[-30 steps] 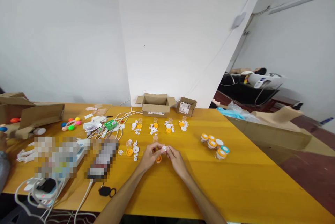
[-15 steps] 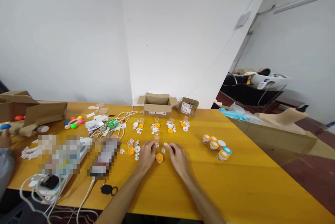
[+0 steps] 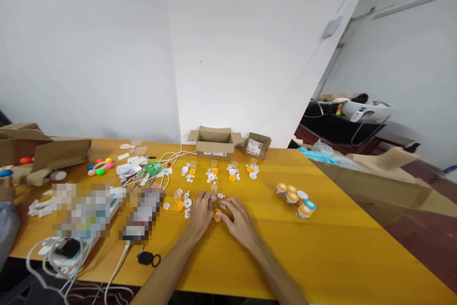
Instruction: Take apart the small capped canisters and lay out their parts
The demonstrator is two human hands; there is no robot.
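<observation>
My left hand (image 3: 200,213) is closed beside a small orange cap (image 3: 216,215), its fingertips next to a tiny white plastic piece (image 3: 213,198). What it pinches, if anything, is hidden. My right hand (image 3: 240,223) has its thumb against the cap's right side, with its fingers curled above; the cap looks slightly tilted. A white openwork piece (image 3: 221,195) lies just beyond the right fingertips. Behind the hands stands a small clear cup (image 3: 214,189). To the left lie another orange cap (image 3: 179,206), a white gear-like disc (image 3: 187,203) and small white parts.
Further back are several similar groups of parts, an open carton (image 3: 214,147) and a smaller box (image 3: 257,145). Assembled capped pieces (image 3: 293,197) stand to the right. A phone (image 3: 143,214), a power strip (image 3: 89,233) and cables lie left; another person's hand (image 3: 6,190) shows far left.
My right hand has come down and left onto the orange cap, which now looks tilted. A white openwork piece lies near its fingertips. My left hand has hardly moved.
</observation>
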